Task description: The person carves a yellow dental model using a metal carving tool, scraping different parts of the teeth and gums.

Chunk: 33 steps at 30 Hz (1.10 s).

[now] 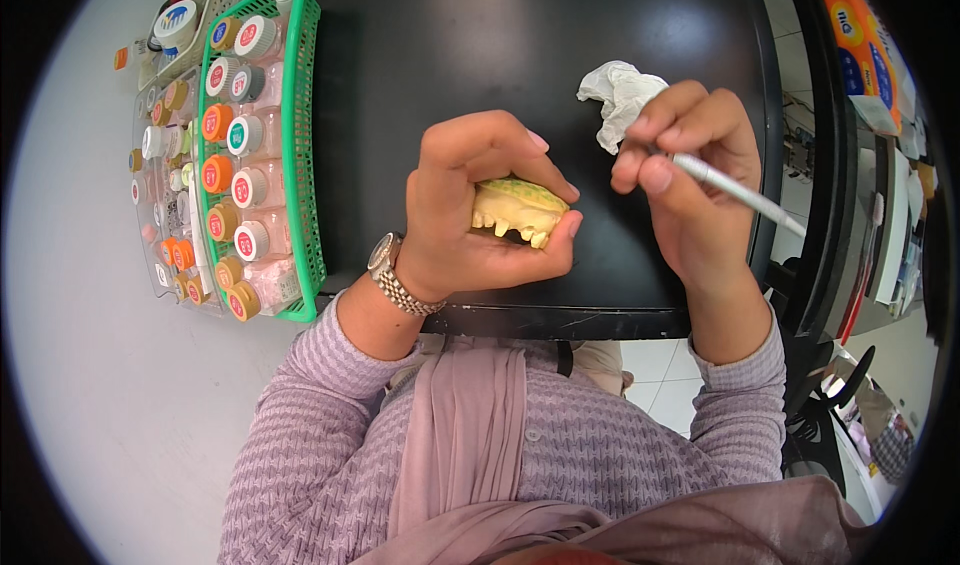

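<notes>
My left hand (450, 210) is closed round a yellowish dental cast (517, 213), raised over the black table. Several teeth stick down along its lower side, with a gap between them, and its upper face is tinted green. To the right, my right hand (695, 165) pinches a slim white, pen-like tool (738, 192) between thumb and fingers. One end of the tool slants down to the right; its other end is hidden in the fingers. The two hands are apart. Just beyond the right hand lies a crumpled white tissue (620, 97).
A green plastic basket (305, 145) of capped bottles stands along the black table's (440, 45) left side. Beside it are a clear container of more bottles and a pale basket (215, 15). At the right edge sit an orange packet (858, 40) and a shelf of assorted items.
</notes>
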### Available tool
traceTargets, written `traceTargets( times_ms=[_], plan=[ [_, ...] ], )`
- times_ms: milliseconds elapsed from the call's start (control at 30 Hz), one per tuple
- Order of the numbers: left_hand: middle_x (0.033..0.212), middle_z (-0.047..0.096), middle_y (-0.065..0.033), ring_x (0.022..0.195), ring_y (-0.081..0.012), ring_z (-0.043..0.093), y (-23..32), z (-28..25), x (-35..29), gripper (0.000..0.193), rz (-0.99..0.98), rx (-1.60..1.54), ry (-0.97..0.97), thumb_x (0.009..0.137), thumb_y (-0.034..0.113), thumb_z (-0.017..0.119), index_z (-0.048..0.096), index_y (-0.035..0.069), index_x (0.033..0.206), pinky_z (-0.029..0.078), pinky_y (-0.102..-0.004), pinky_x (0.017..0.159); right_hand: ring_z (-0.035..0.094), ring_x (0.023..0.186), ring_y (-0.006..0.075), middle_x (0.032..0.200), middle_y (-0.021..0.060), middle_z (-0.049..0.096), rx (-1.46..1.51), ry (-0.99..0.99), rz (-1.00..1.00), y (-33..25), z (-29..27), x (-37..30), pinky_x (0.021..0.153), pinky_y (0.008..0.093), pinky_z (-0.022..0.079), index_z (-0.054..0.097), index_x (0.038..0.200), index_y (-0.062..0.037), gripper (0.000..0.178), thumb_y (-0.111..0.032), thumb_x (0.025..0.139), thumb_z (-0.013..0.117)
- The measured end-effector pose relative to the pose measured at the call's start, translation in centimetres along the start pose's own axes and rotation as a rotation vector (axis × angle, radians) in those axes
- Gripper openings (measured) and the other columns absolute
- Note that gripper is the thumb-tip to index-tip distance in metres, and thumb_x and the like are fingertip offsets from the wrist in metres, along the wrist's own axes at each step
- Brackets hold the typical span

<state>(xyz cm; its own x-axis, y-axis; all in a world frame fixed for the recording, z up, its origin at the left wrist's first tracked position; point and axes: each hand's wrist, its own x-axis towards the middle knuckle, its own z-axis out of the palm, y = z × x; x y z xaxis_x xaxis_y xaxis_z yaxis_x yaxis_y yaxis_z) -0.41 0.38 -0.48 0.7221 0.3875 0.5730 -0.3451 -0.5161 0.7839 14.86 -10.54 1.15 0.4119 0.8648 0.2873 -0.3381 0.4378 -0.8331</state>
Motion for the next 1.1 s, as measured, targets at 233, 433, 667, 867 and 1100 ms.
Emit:
traceTargets(
  times_ms=[233,433,667,867,1100],
  plan=[
    [0.077,0.06,-0.01,0.061,-0.0119,0.058,0.1,-0.3,-0.2,0.069,-0.017,0.023,-0.055,0.07,0.006,0.078,0.03,0.002,0.119,0.044,-0.0226,0.051,0.069,0.085,0.0257,0.08,0.0102,0.067,-0.371,-0.165,-0.109,-0.5,1.2,-0.6,0.075,0.0322,0.056,0.06,0.08,-0.0023,0.02,0.008,0.069,0.072],
    [0.084,0.061,-0.0105,0.065,-0.0144,0.062,-0.4,0.7,-0.4,0.078,0.01,0.065,-0.006,0.068,0.013,0.083,0.031,0.0,0.125,0.048,-0.024,0.055,0.067,0.094,0.0339,0.083,0.0129,0.065,-0.687,-0.282,-0.143,-1.3,2.0,-1.2,0.086,0.0442,0.055,0.057,0.084,-0.0023,0.026,0.014,0.068,0.07],
    [0.111,0.061,-0.0107,0.069,-0.0173,0.067,-0.8,1.3,-0.8,0.072,0.003,0.071,0.075,0.068,0.011,0.082,0.035,-0.001,0.121,0.054,-0.025,0.057,0.07,0.085,0.0261,0.077,0.0116,0.066,-0.775,-0.144,-0.179,-0.5,2.9,-2.1,0.071,0.0303,0.059,0.06,0.075,-0.0004,0.019,0.008,0.063,0.072],
    [0.082,0.058,-0.0144,0.061,-0.0156,0.061,-0.4,0.6,-0.5,0.072,-0.031,0.142,-0.082,0.076,0.0,0.073,0.021,-0.001,0.126,0.051,-0.0233,0.053,0.07,0.077,0.024,0.076,0.0112,0.065,-0.836,-0.13,-0.206,-0.4,3.0,-2.2,0.064,0.0278,0.058,0.059,0.074,0.0003,0.019,0.008,0.062,0.073],
    [0.083,0.058,-0.0134,0.061,-0.0151,0.061,-0.4,0.8,-0.5,0.068,-0.022,0.214,-0.062,0.077,-0.004,0.071,0.023,-0.001,0.125,0.052,-0.0232,0.053,0.069,0.07,0.0214,0.074,0.0108,0.065,-0.833,-0.095,-0.208,-0.1,3.0,-2.3,0.062,0.0271,0.057,0.058,0.072,-0.0005,0.02,0.008,0.06,0.072]
  ],
)
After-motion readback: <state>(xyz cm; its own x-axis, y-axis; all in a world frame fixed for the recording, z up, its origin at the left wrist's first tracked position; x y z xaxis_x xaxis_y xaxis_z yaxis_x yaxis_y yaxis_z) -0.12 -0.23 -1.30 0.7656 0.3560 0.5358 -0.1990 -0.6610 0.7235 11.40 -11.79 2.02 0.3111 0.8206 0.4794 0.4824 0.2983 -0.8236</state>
